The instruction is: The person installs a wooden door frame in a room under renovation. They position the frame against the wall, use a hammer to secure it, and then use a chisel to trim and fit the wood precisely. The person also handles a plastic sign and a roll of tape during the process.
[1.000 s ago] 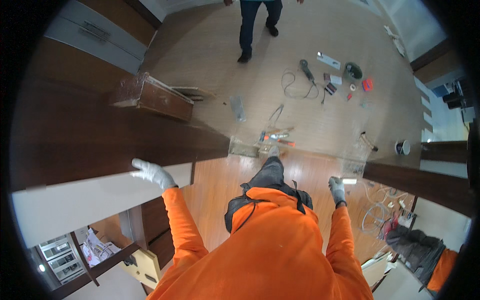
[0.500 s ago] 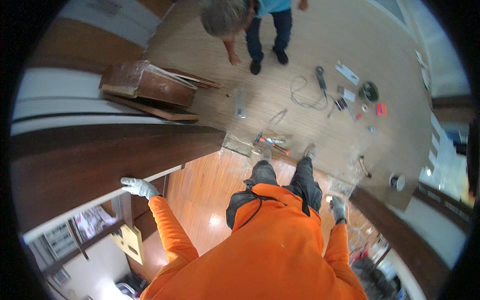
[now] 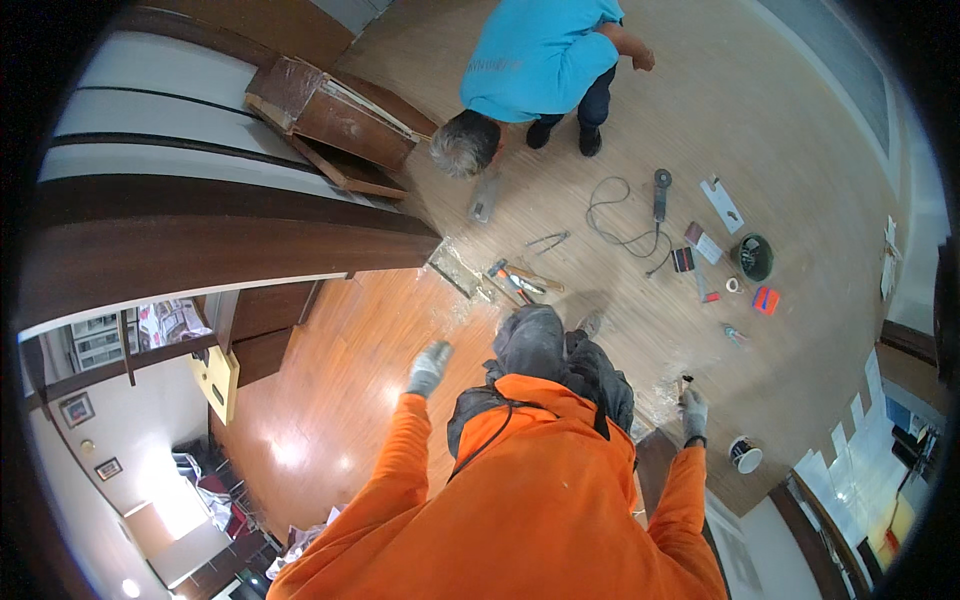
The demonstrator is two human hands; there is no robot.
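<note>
My left hand (image 3: 428, 368), in a pale work glove, hangs over the reddish wood floor with its fingers stretched out and holds nothing. Low on the right, my gloved right hand (image 3: 693, 408) closes around a small tool (image 3: 686, 381); only its dark end shows beyond the fingers, and its kind is hidden. A white tub (image 3: 745, 455) stands just beside that hand. In front of my knees lie a hammer (image 3: 498, 268) with an orange and black handle, several other hand tools and a pair of long-handled pincers (image 3: 548, 241).
A person in a blue shirt (image 3: 540, 60) bends over a clear plastic box (image 3: 484, 198). An angle grinder (image 3: 661, 190) with its cord, a dark bucket (image 3: 752, 258) and a tape roll (image 3: 733, 285) lie right. Broken wooden boards (image 3: 350, 125) lean left; a dusty broken threshold (image 3: 455, 270) crosses the doorway.
My left hand has left the dark door frame and swung inward. My right hand has reached down to the small tool on the floor. The other person has bent lower, and my view has turned.
</note>
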